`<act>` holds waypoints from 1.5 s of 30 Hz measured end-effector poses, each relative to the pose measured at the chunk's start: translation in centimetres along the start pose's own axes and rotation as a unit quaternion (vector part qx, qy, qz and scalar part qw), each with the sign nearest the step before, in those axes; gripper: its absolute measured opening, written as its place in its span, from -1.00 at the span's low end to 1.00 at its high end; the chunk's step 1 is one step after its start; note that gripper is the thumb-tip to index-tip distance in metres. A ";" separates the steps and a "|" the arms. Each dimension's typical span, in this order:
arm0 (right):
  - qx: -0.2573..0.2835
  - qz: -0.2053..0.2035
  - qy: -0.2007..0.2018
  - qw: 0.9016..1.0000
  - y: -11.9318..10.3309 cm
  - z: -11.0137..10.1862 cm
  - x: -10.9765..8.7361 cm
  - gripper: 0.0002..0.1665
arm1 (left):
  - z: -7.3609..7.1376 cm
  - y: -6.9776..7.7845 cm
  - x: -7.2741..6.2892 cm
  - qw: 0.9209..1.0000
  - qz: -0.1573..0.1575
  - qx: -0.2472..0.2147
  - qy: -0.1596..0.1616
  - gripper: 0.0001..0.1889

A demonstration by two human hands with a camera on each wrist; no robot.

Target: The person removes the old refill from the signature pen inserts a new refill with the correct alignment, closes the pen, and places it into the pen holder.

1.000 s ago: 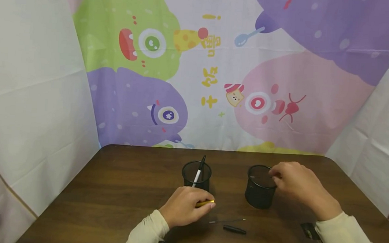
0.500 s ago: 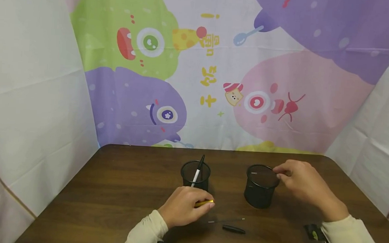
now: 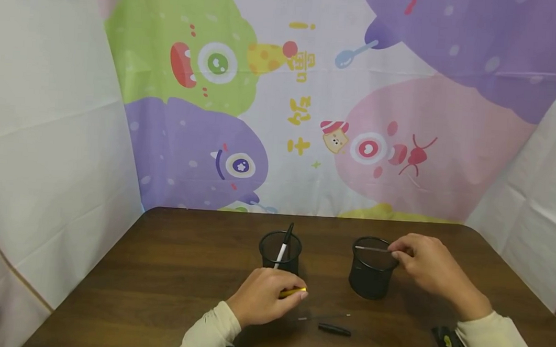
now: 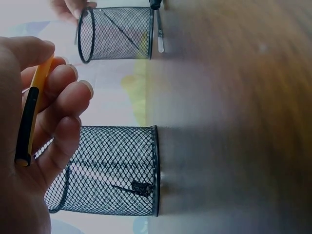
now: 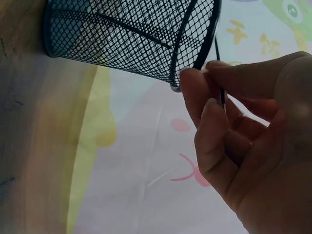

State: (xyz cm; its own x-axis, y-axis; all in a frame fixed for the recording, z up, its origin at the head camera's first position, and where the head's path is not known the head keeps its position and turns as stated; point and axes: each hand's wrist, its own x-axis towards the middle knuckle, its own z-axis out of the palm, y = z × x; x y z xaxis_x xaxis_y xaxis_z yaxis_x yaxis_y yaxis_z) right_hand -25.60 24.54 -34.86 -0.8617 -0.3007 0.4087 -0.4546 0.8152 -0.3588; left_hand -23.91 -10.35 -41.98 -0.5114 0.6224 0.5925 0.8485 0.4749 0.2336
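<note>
Pen refill (image 3: 371, 248): pinched by the right grip (image 3: 426, 260), over the right-hand mesh pen cup (image 3: 370, 282). Yellow-and-black pen (image 4: 30, 109): pinched by the left grip (image 3: 267, 296).

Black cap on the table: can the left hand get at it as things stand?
Probably not yet: the left hand holds the yellow pen, though the black cap lies nearby with nothing over it.

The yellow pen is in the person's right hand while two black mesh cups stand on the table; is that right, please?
Not quite: the left hand holds the yellow pen, as the left wrist view shows; two black mesh cups do stand on the table.
</note>
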 end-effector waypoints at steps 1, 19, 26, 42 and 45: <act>-0.002 0.000 0.001 1.000 0.0 0.0 0.0 -0.93 | 0.0 0.0 0.0 1.000 0.000 0.000 0.000 -0.87; 0.009 -0.032 -0.008 0.999 -1.9 -0.5 0.0 -0.92 | 0.0 -0.2 0.0 1.000 0.007 0.016 0.005 -0.85; 0.052 -0.053 -0.019 0.997 -2.4 0.1 0.0 -0.93 | -0.1 -0.2 -0.1 1.000 0.010 0.015 0.015 -0.87; 0.073 -0.111 -0.032 0.991 -4.0 1.3 -0.3 -0.84 | -0.2 -0.4 -0.2 1.000 0.003 0.004 0.020 -0.88; 0.082 -0.115 -0.039 0.989 -4.2 1.5 -0.2 -0.82 | -0.3 -0.5 -0.2 1.000 0.003 0.006 0.022 -0.89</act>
State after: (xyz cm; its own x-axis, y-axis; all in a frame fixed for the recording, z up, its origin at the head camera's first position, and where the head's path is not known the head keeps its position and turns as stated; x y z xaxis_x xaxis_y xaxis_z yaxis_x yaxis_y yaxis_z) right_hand -23.83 20.44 -34.72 -0.7435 -0.5104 0.4320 -0.6651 0.6318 -0.3981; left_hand -24.16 -10.85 -41.99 -0.4994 0.5970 0.6279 0.8497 0.4789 0.2206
